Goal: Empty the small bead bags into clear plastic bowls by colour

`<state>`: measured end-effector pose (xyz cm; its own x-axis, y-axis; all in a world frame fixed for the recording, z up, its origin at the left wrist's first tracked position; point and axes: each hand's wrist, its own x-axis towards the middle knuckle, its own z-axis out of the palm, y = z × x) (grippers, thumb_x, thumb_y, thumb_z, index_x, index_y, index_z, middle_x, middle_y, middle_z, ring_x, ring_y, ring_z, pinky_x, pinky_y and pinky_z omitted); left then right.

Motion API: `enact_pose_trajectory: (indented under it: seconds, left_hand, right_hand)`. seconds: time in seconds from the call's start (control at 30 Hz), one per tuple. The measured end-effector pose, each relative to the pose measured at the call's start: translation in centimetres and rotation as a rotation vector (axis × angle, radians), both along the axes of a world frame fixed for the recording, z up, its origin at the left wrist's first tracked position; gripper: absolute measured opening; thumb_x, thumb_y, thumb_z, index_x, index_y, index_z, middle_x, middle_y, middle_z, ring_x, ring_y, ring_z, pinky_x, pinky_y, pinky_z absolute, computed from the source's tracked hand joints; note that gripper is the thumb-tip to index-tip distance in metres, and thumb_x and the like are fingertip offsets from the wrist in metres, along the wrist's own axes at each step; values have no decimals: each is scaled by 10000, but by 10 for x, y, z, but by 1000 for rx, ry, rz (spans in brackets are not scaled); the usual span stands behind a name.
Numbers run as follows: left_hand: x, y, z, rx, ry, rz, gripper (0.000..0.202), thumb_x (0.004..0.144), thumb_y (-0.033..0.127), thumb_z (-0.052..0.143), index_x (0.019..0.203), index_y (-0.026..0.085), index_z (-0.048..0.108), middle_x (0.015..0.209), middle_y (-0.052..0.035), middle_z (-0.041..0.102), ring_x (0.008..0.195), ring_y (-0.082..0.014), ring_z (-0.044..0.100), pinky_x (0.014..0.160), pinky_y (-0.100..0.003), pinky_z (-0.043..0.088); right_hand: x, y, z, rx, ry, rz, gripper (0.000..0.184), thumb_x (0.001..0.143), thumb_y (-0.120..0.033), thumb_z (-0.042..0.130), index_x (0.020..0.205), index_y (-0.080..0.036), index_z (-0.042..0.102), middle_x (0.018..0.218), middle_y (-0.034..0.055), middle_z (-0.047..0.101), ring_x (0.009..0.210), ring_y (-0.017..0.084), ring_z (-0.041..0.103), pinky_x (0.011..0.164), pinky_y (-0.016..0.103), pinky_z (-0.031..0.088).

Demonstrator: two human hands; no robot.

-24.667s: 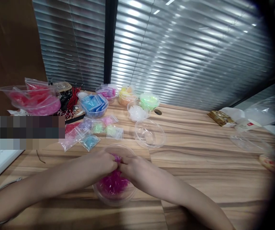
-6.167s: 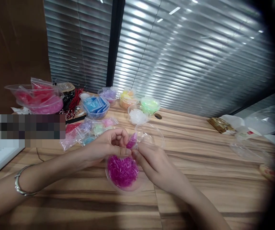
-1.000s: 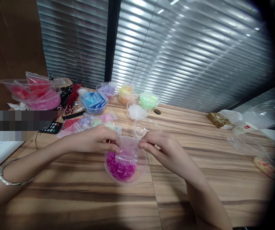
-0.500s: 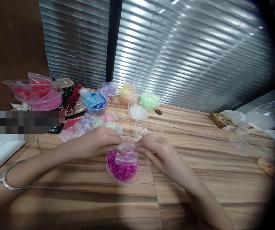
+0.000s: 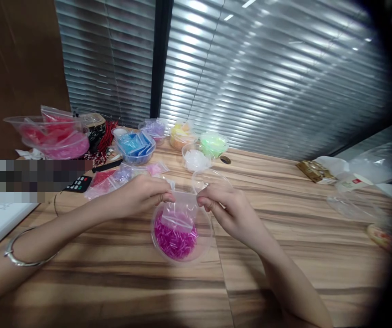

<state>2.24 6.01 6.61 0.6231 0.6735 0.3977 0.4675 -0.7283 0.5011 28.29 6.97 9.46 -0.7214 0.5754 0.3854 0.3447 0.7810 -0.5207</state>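
Between my two hands hangs a small clear zip bag (image 5: 179,212), upside down, its zip strip at the lower end. My left hand (image 5: 143,196) pinches its upper left corner, and my right hand (image 5: 228,209) pinches the upper right one. Beneath it stands a round clear plastic bowl (image 5: 203,248) holding many magenta tube-like pieces (image 5: 175,241). Whether the bag's mouth is open, I cannot make out. Just behind my right hand is a clear round container (image 5: 213,175), partly hidden by that hand.
Farther back stand bowls with blue packets (image 5: 134,146), purple packets (image 5: 153,130), yellow-orange packets (image 5: 182,134), green contents (image 5: 214,145) and white contents (image 5: 198,160). Filled bags (image 5: 114,180) lie behind my left hand. A remote (image 5: 79,183) is at left, a gold packet (image 5: 315,172) at right.
Both hands have lifted slightly, stretching the bag's top edge between them. The bag now hangs straighter, and its pinkish look has faded to nearly clear.
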Motion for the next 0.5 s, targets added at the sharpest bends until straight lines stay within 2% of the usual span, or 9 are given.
enact_pose_trajectory:
  seconds: [0.1,0.23,0.3,0.37,0.43,0.5]
  left_hand:
    - [1,-1,1,-25,-11,3,370,1015,340,467,730,135,586,656,22,530,592,-79,488,566,-188,336]
    - [1,-2,3,-186,-39,-109,178,973,275,569,867,165,660,790,14,641,727,-86,587,666,-169,401]
    - [1,-1,1,-237,-51,-129,114,951,243,602,900,176,679,805,14,653,734,-87,596,672,-172,414]
    - [2,0,-2,-227,-65,-109,117,942,222,600,888,168,688,831,-4,642,751,-97,595,682,-186,433]
    - [4,1,-5,-208,-106,-98,113,928,208,597,893,164,695,1021,-52,637,948,-138,614,835,-230,474]
    - [6,0,-7,-226,-159,-107,120,920,199,593,963,181,703,1280,-84,568,1214,-197,541,1037,-313,431]
  right_hand:
    - [1,1,-4,46,1,-11,179,976,-107,498,832,-154,592,745,6,588,715,122,544,664,240,385]
    - [-1,1,-9,148,-24,-96,204,1002,-182,490,835,-151,604,728,18,567,707,148,530,653,276,381]
    - [-6,1,-10,159,6,-122,197,1007,-200,493,859,-155,615,764,24,598,739,153,555,690,282,409]
    - [-10,-1,-10,145,48,-145,137,1006,-209,505,973,-162,630,872,38,644,833,162,595,767,288,446]
    - [-9,-3,-10,155,59,-194,194,1001,-229,521,1170,-173,597,1038,66,654,983,187,606,870,315,461]
    - [2,-8,-13,209,56,-273,341,992,-239,535,1329,-197,514,1197,92,619,1129,222,572,966,365,444]
